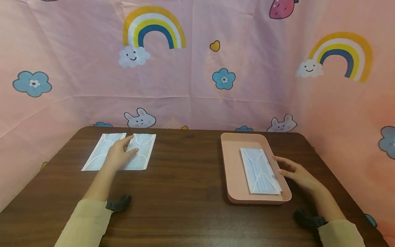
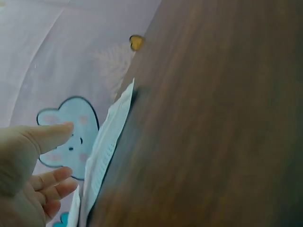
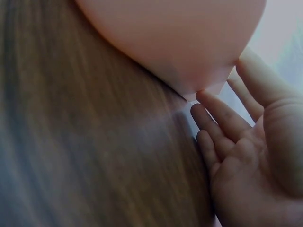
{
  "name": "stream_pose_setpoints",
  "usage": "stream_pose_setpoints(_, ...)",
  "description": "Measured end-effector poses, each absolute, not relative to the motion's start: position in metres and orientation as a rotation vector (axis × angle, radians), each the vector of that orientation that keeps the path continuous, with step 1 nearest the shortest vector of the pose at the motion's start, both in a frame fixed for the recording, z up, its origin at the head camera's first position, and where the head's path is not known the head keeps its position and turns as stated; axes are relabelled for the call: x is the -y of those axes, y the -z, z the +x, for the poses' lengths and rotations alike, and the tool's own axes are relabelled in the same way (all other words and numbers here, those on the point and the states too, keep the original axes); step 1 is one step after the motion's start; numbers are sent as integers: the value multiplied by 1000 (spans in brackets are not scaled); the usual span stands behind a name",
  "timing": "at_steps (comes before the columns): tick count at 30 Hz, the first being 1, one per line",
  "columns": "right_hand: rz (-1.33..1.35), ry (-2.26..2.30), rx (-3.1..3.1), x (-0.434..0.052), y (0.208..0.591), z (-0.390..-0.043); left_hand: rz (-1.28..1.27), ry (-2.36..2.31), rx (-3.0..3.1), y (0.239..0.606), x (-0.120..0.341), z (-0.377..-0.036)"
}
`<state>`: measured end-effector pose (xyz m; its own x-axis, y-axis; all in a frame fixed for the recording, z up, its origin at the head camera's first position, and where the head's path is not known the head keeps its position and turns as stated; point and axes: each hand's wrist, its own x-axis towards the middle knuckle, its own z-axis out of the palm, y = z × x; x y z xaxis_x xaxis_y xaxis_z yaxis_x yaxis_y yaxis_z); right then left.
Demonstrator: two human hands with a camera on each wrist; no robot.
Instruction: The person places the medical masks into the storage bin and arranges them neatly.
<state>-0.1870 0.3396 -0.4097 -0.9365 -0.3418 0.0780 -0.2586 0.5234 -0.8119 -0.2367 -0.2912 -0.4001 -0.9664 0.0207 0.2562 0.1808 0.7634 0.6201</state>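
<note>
Lying at far left on the dark wood-grain table: two flat, pale blue-white pleated face masks, rectangular, thin non-woven fabric with looped ear cords. Left mask and right mask sit side by side, long edges touching or nearly so.

Left hand: rests over the seam between the two masks, fingers straight and loosely spread, fingertips on the right mask, gripping nothing. The left wrist view shows a mask edge slightly raised off the table beside the open palm, though it is too blurred to say which mask.

Centre right: shallow pink tray, smooth, rounded corners, low rim. A stack of masks lies inside it, lengthwise, towards its right side.

Right hand: just outside the tray's right rim, fingers extended and relaxed, fingertips at the rim near the stack; holds nothing.

Backdrop: pink fabric curtain, creased, printed with rainbows, flowers and rabbits.
</note>
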Motion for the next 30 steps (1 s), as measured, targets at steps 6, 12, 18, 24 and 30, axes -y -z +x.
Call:
stream_pose_setpoints(6, -544, 1400, -2649, -340, 408, -188, -69, 985, 2754, 407, 298, -242)
stream_pose_setpoints(12, -541, 1417, -2644, -340, 407, -189, -8, 936, 2723, 412, 297, -247)
stream_pose_setpoints(18, -540, 1437, -2626, -341, 409, -190, 85, 886, 2732, 416, 293, -253)
stream_pose_setpoints(24, -582, 1448, -2617, -343, 412, -190, 123, 890, 2722, 417, 289, -254)
stream_pose_setpoints(30, -597, 1462, -2614, -343, 412, -189, 95, 906, 2723, 419, 290, -253)
